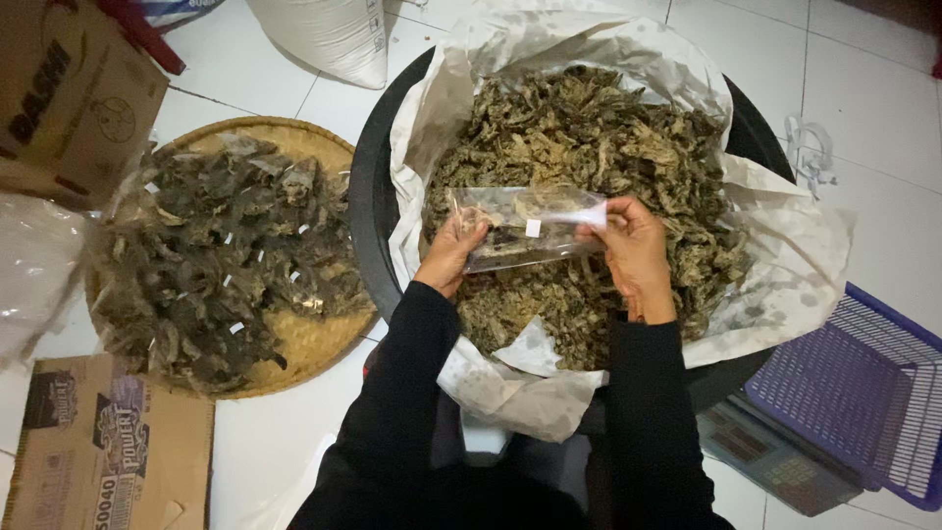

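Black sleeves reach forward from the bottom of the view to both hands, which hold a small clear plastic bag (530, 228) between them over a black tub (365, 196) on the floor. That bag lies with its long axis crosswise, left to right, tilted slightly so its right end sits higher. One short end is pinched in the left hand (453, 247), whose fingers are closed on the bag's left edge; the other end is pinched in the right hand (633, 245), thumb and fingers together on the bag's upper right corner. So the bag spans the gap between the two hands, stretched fairly flat, with a small white slip visible inside it near its middle.

Under the bag, the tub is lined with crumpled white paper (785, 255) and heaped with dried brownish-green leaves (589, 128). Left of the tub, touching its rim, a round woven tray (314, 344) carries a pile of filled clear packets (211, 265) of the same leaves. Cardboard boxes (108, 451) lie at the left edge of the floor, a purple plastic basket (863, 383) at the lower right, and a white sack (329, 34) beyond the tray.
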